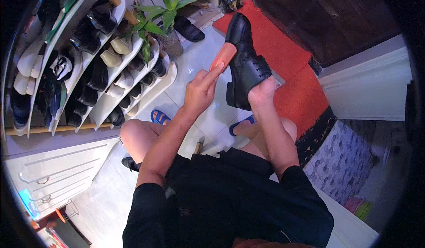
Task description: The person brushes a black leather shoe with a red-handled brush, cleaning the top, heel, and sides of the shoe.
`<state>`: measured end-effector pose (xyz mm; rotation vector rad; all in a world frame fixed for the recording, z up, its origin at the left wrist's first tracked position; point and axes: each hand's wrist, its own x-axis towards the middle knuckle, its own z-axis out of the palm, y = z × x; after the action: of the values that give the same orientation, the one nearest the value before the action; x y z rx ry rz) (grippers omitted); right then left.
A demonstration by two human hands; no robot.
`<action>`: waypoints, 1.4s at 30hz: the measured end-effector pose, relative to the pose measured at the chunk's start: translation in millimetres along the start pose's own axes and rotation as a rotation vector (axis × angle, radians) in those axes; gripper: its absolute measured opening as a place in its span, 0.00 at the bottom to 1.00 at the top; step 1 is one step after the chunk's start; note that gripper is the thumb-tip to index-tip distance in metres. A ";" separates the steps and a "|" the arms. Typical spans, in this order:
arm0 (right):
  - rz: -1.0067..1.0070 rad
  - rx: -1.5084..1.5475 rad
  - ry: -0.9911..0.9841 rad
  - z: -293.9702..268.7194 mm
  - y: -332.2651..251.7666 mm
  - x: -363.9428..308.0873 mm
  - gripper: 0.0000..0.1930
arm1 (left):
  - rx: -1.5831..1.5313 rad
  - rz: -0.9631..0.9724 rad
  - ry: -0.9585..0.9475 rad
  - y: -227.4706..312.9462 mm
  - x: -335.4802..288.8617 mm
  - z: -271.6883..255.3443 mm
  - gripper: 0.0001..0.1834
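Observation:
My left hand [201, 91] is closed round a red-backed shoe brush [224, 55], thumb lying along its back. The brush rests against the side of a black leather lace-up shoe [245, 62], near the toe; its bristle side is mostly hidden. The shoe is held up in the air, toe pointing away from me and the heel toward me. My right hand [262, 92] reaches into the shoe's opening and holds it from inside, so its fingers are out of sight.
On the left stands a tiered rack [128, 77] full of shoes. A potted plant [168, 15] and a black slipper [189, 29] are beyond it. Red mats [310, 93] lie at the right. My feet wear blue sandals [160, 116]. A small brown-and-white object [199, 145] is on the floor between my legs.

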<state>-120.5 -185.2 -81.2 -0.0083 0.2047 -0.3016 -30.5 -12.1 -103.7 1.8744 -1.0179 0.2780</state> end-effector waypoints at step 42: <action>-0.058 -0.050 -0.129 33.9 21.8 17.5 0.19 | -1.192 -0.865 -0.510 -13.5 22.5 -38.2 0.44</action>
<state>-91.0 -170.3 -52.3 -0.0827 0.0836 -0.3528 2.2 10.2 -79.5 1.0663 -0.3736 -1.1241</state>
